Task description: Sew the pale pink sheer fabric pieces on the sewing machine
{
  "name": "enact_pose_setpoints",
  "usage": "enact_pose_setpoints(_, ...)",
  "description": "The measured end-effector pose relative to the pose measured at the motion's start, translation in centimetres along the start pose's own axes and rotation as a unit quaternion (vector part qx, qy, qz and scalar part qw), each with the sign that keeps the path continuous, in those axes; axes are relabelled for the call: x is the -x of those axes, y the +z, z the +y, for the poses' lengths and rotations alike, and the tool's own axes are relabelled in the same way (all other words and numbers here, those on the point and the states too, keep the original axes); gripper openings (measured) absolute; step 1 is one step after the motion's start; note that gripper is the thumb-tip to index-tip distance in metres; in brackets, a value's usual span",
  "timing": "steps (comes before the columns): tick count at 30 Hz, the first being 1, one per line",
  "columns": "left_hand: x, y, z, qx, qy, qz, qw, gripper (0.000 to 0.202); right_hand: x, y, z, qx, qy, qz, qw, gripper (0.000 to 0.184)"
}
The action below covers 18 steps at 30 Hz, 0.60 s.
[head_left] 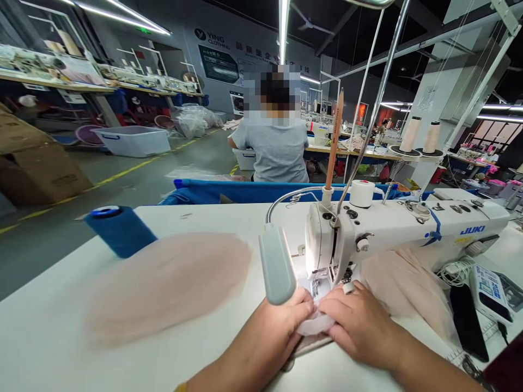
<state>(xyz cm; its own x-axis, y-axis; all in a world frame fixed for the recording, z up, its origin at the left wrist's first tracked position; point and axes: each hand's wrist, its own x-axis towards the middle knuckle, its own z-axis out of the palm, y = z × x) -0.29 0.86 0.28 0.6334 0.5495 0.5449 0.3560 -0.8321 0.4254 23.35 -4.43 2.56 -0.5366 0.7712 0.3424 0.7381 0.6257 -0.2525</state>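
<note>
Close in front of the needle of a white sewing machine (pixel 376 223), my left hand (pixel 281 321) pinches a small piece of pale fabric (pixel 315 325). From the other side my right hand (pixel 355 321) grips the same fabric, thumb underneath and fingers on top, a ring-like band on one finger. The fabric lies at the presser foot; its part under the needle is mostly hidden by my fingers. A grey lamp head (pixel 278 267) on a bent metal neck hangs just above my left hand. More sheer pinkish fabric (pixel 408 288) lies under the machine arm.
A sheer oval fabric piece (pixel 171 283) lies on the white table (pixel 49 326) at left, by a blue thread cone (pixel 120 228). A phone (pixel 468 321), white box (pixel 491 291) and coiled cable (pixel 455 270) sit right. A pencil (pixel 335 141) stands upright on the machine. Ahead, a person (pixel 278 147) sits facing away.
</note>
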Motion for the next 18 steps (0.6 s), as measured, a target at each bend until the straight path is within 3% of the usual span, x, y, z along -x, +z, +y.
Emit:
enact_pose_setpoints(4, -0.8, -1.2, 0.2, 0.076, -0.088, -0.047, 0.992, 0.028, -0.5, 0.2, -0.1, -0.069, 0.015, 0.088, 0.994, 0.016)
enact_pose_setpoints(7, -1.6, -2.3, 0.7, 0.092, -0.118, -0.074, 0.986, 0.03, -0.9, -0.2, -0.6, -0.128, 0.051, 0.142, 0.98, 0.018)
enact_pose_setpoints(11, -2.4, -2.9, 1.3, 0.094, -0.159, -0.095, 0.978, 0.025, -1.3, -0.5, -1.0, -0.158, 0.083, 0.15, 0.972, 0.018)
enact_pose_setpoints(14, -2.4, -2.7, 1.4, 0.096, -0.195, -0.108, 0.97, 0.025, -1.3, -0.4, -1.0, -0.153, 0.067, 0.16, 0.973, 0.018)
enact_pose_setpoints(16, -2.2, -2.5, 1.6, 0.086, -0.177, -0.107, 0.975, 0.032, -1.1, -0.3, -0.9, -0.132, 0.036, 0.165, 0.977, 0.019)
enact_pose_setpoints(18, -1.6, -2.5, 1.8, 0.056, -0.094, -0.098, 0.989, 0.034, -0.7, -0.4, -0.8, -0.095, -0.015, 0.143, 0.985, 0.021)
